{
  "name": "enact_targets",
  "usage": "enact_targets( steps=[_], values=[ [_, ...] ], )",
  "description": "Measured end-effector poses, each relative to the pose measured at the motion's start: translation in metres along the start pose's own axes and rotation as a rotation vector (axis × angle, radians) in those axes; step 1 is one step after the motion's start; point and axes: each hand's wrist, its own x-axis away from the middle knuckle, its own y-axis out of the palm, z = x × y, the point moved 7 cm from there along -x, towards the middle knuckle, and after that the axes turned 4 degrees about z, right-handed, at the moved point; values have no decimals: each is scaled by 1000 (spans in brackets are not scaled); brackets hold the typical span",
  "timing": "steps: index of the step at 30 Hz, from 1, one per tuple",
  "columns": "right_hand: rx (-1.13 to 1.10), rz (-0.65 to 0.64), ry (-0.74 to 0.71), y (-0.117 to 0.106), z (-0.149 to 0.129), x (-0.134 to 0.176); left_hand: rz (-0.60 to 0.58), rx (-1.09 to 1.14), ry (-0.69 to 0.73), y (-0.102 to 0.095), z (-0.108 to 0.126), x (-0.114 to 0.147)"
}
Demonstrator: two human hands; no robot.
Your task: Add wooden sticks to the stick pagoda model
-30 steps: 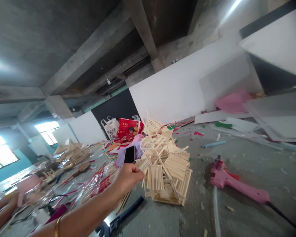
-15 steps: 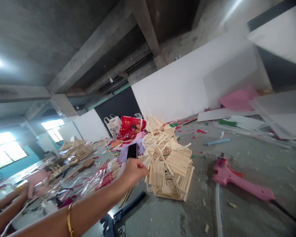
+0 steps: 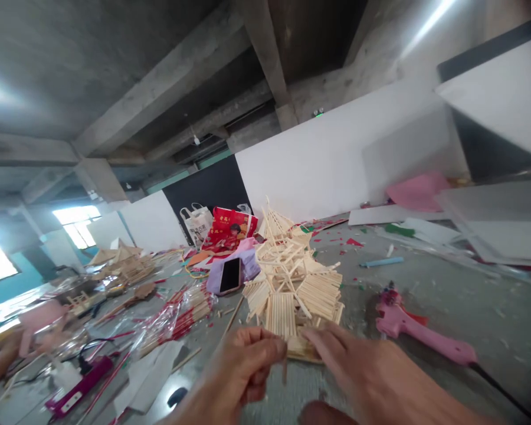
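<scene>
One stick (image 3: 285,370) pinched in left hand (image 3: 243,369) fingertips, right hand (image 3: 358,369) alongside.

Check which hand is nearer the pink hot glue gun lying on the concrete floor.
Right. The right hand is just left of the pink hot glue gun, with a short gap between them. The left hand, pinching a thin wooden stick, is farther left, beyond the right hand.

Right hand (image 3: 371,378) motion-blurred, wrist cut by the bottom edge; co-worker's blurred hand (image 3: 0,354) at left.
</scene>
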Motion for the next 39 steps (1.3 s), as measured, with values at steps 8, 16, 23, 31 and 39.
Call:
enact_targets(
  steps=[8,16,23,31,39],
  values=[
    [-36,-117,20,24,-16,-36,-172,220,-4,-4,-25,-11],
    [128,-170,-116,24,-32,-54,-185,341,-9,-23,-38,-23],
    [282,-324,-79,49,-8,-80,-49,390,-20,-52,-55,-48],
    [345,-415,-156,70,-8,-84,-117,414,-70,-46,-64,-61],
    [361,-402,-138,77,-3,-82,-152,456,-5,-36,-58,-64]
  ],
)
